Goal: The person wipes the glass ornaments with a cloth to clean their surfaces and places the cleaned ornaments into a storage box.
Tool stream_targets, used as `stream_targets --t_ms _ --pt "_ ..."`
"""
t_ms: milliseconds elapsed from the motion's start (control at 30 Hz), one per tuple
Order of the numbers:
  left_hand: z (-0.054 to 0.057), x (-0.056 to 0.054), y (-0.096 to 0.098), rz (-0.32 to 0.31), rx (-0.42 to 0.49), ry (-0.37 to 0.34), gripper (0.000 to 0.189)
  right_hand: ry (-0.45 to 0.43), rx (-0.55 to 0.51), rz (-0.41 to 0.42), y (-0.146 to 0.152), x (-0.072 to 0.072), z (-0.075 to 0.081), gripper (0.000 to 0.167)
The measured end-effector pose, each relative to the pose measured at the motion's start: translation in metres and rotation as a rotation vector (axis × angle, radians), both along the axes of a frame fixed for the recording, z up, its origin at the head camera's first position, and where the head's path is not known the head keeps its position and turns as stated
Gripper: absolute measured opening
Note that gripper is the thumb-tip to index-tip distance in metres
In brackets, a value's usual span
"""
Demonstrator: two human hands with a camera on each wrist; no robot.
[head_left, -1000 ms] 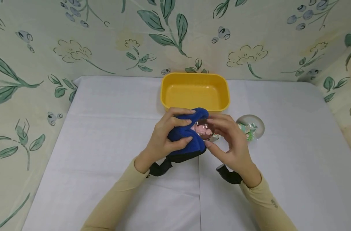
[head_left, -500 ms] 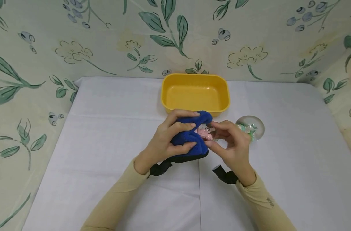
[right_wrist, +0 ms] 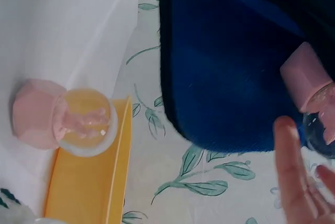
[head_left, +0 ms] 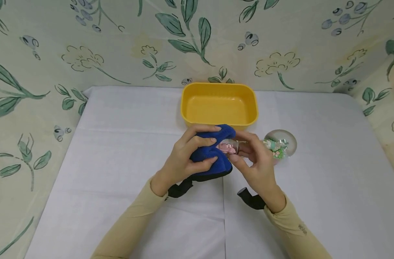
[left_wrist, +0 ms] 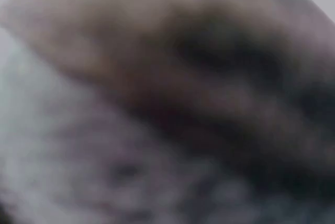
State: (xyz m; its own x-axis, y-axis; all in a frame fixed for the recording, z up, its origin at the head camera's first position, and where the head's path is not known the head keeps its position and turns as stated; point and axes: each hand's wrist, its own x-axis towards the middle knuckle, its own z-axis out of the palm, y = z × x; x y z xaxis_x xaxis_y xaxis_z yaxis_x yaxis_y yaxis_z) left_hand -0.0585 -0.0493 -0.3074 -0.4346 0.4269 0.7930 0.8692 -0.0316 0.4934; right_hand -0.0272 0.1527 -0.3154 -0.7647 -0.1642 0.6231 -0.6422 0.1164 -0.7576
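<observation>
A blue cloth (head_left: 213,163) with a black edge is folded round a small snow globe (head_left: 227,146) holding a pink figure. My left hand (head_left: 190,147) grips the cloth about the globe, fingers on the far fold and thumb on the near one. The fingers and thumb of my right hand (head_left: 255,154) curve round the globe's clear dome. In the right wrist view, its pink base (right_wrist: 305,75) lies against the cloth, with one fingertip beside the dome. The left wrist view is too blurred to show the hold.
A yellow tub (head_left: 219,104) stands at the back of the white-covered table (head_left: 125,154). Right of my right hand is a globe with green decoration (head_left: 281,144). The right wrist view shows another pink-based snow globe (right_wrist: 39,114) near the tub. A floral curtain (head_left: 216,43) hangs behind.
My right hand has shifted slightly left, and its fingers have moved about the dome. The snow globe has turned a little in the cloth, while my left hand keeps its grip.
</observation>
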Motion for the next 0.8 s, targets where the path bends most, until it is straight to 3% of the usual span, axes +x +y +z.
stream_targets --t_ms 200,333,433,533,700,800 --pt "0.0014 -0.0023 -0.0017 0.013 0.058 -0.042 0.031 0.215 -0.007 0.102 0.0009 -0.0041 -0.0015 0.053" --pt "0.0024 -0.0022 -0.0026 0.022 0.067 -0.075 0.034 0.343 0.082 -0.005 0.0023 -0.0072 -0.0029 0.050" --pt "0.0039 -0.0017 -0.0017 0.010 0.054 -0.065 0.033 0.381 0.099 -0.092 0.0017 -0.0074 -0.0046 0.051" --pt "0.0048 -0.0014 0.0001 -0.007 0.028 -0.038 0.033 0.309 0.039 -0.091 0.0001 -0.0060 -0.0051 0.053" --pt "0.0047 0.0003 0.0016 -0.022 -0.018 -0.017 0.032 0.066 -0.044 -0.084 -0.0031 -0.0013 -0.0028 0.060" --pt "0.0047 0.0014 0.0014 -0.025 -0.032 -0.015 0.030 -0.031 -0.069 -0.082 -0.0038 0.0003 -0.0021 0.061"
